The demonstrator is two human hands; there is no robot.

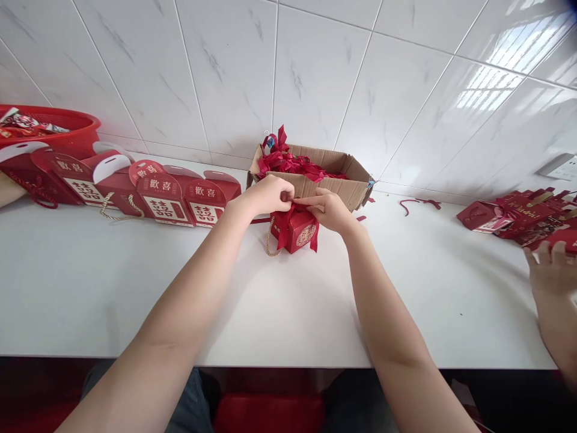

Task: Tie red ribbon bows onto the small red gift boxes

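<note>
A small red gift box with a gold round emblem stands on the white table in front of me. A red ribbon lies over its top, with tails hanging down the sides. My left hand is closed in a pinch on the ribbon at the top of the box. Against it, my right hand has its index finger stretched across the ribbon and its other fingers curled; both hands meet there and partly hide the ribbon. A gold rope handle hangs at the box's left side.
Behind the box, a cardboard box holds red ribbons. A row of red gift boxes and a red basket of wrapped sweets stand left. At right, another person's hand is beside more red boxes.
</note>
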